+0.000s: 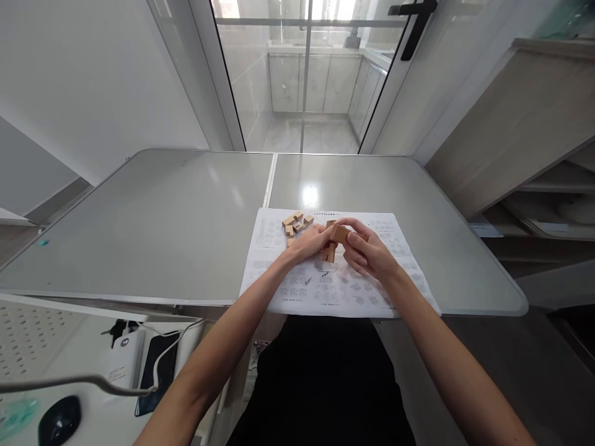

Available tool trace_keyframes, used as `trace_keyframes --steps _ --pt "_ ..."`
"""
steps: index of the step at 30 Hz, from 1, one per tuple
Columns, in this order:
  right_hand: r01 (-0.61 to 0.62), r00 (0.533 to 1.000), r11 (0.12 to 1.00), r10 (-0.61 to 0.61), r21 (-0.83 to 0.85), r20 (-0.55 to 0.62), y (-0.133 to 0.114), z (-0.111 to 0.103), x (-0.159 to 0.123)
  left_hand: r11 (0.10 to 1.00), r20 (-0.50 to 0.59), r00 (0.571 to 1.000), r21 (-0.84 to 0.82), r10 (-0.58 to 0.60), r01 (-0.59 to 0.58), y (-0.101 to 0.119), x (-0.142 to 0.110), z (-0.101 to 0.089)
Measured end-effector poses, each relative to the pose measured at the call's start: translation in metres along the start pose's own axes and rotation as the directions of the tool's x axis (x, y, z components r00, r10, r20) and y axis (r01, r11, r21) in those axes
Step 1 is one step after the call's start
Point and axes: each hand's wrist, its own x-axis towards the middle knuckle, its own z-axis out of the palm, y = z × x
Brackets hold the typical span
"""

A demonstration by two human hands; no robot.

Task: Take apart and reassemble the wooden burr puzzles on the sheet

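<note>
Pinching a wooden block (341,233) between thumb and fingers of the right hand (367,251), tilted just above a white printed sheet (388,229) spread on the grey counter (186,217). Taking that block as the middle of the dial, coming in from four o'clock with the right hand, lower fingers curled beneath. Having the left hand (312,241) between eight and nine o'clock, fingers bunched at the same block, tips partly hidden; cannot tell whether pinching or merely touching. Just below, at seven o'clock, showing a dark-marked block (329,253), and at ten o'clock, half covered by fingers, another wooden piece (330,223); cannot tell whether joined to the held one. Near nine o'clock, on the sheet, lying in a loose cluster: small wooden blocks (297,224), some touching. Far out at eight o'clock, on a white lower surface (93,347), resting close together: a dark phone (155,371), a white device (124,359), a pale cable (93,381) and, farther along, a black mouse (60,421). Beyond the counter, between eleven and twelve, visible: a glass door (288,80), with a black handle (411,40) at one o'clock. At two o'clock, standing beside the counter: a wooden shelf unit (511,124).
</note>
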Motion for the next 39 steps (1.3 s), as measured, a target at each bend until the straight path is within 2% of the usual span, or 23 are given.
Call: trace_keyframes --steps 4,9,14,16,19,26,33,36,39 --pt "-0.024 1.000 1.000 0.024 -0.020 0.012 -0.002 0.001 0.001 0.999 -0.009 1.000 -0.029 0.018 -0.018 0.001 -0.001 0.001" --pt "0.079 0.988 0.996 -0.083 -0.035 -0.131 0.000 0.001 0.007 0.982 -0.025 0.999 -0.184 -0.047 0.042 0.005 0.000 0.003" --pt "0.074 0.984 0.997 -0.071 0.013 -0.162 0.004 0.001 0.011 0.921 0.013 0.997 -0.381 -0.080 0.079 0.005 0.003 0.004" --pt "0.082 0.973 0.997 -0.077 0.015 -0.217 0.005 0.001 0.013 0.900 0.026 0.994 -0.423 -0.105 0.107 0.005 0.004 0.003" --pt "0.076 0.957 0.997 -0.065 0.029 -0.281 0.006 0.001 0.014 0.894 0.037 0.991 -0.428 -0.128 0.132 0.006 0.004 0.001" --pt "0.041 0.945 0.999 -0.039 -0.003 -0.325 0.010 -0.001 0.014 0.880 0.092 0.990 -0.454 -0.105 0.136 0.005 0.003 0.001" --pt "-0.021 0.954 0.998 0.036 0.054 -0.297 0.010 -0.002 0.015 0.826 0.101 0.987 -0.541 -0.122 0.157 -0.005 0.007 0.002" --pt "-0.038 0.957 0.991 0.072 0.126 -0.279 0.007 -0.003 0.016 0.802 0.094 0.993 -0.587 -0.069 0.112 -0.004 0.006 0.003" --pt "-0.021 0.960 0.978 0.077 0.206 -0.270 0.006 -0.004 0.016 0.767 0.037 0.998 -0.641 0.041 -0.008 -0.003 0.007 0.004"
